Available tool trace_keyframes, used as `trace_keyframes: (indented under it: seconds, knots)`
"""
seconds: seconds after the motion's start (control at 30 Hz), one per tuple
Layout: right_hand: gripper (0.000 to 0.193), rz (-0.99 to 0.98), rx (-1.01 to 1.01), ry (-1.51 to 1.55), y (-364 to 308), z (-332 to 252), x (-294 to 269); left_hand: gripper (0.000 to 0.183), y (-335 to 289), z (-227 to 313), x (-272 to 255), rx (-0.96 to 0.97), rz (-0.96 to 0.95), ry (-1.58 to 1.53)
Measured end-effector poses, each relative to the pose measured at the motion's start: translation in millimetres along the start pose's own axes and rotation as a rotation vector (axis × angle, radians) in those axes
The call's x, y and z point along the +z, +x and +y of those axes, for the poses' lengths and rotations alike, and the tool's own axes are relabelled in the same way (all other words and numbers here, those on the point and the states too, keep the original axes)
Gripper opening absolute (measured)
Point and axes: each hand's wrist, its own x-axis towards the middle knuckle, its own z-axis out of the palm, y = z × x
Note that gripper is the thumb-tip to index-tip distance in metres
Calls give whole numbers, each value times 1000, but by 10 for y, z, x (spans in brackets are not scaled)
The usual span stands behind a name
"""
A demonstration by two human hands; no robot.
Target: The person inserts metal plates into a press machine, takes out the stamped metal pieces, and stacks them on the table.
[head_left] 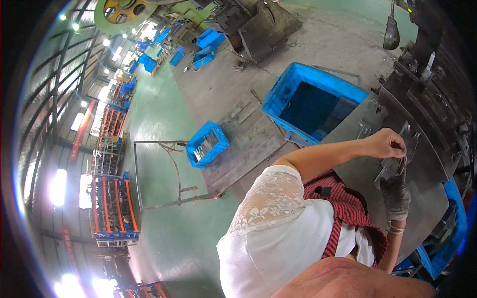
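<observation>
My left hand point(383, 144) is bare and reaches across from the left, its fingers curled in a pinch on the edge of a small thin metal piece point(385, 171). In a grey work glove, my right hand point(396, 193) grips the same piece or pieces from below; the fingers partly hide how many there are. Both hands are close together over the steel work table point(355, 166) of a dark press machine point(432, 104). Just beyond them, other small metal parts point(408, 136) lie by the press tooling. Another bright part point(365, 130) rests left of these.
A large blue bin point(278, 102) stands beyond the table, holding dark contents. A smaller blue crate point(224, 144) with metal parts sits on floor plates to the left. Another blue bin point(459, 218) is below the table at right. A pear-shaped dark handle point(391, 35) hangs near the press.
</observation>
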Motion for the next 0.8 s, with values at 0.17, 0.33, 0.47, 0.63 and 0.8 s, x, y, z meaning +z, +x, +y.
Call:
trace_keyframes:
  seconds: [0.17,0.33,0.47,0.63,0.8]
  knots:
    - [67,297,-285,-350,197,33,-93,23,-70,-68,219,78,374,-115]
    - [64,383,-356,-506,218,69,-65,23,-132,-249,471,-31,160,-95]
    - [63,439,-334,-616,234,40,-59,19,-135,-197,497,51,230,-46]
    - [66,481,-380,-345,262,169,30,14,-131,-116,546,122,265,129]
    - [65,442,-430,-205,266,176,40,16,-121,-137,476,361,230,328]
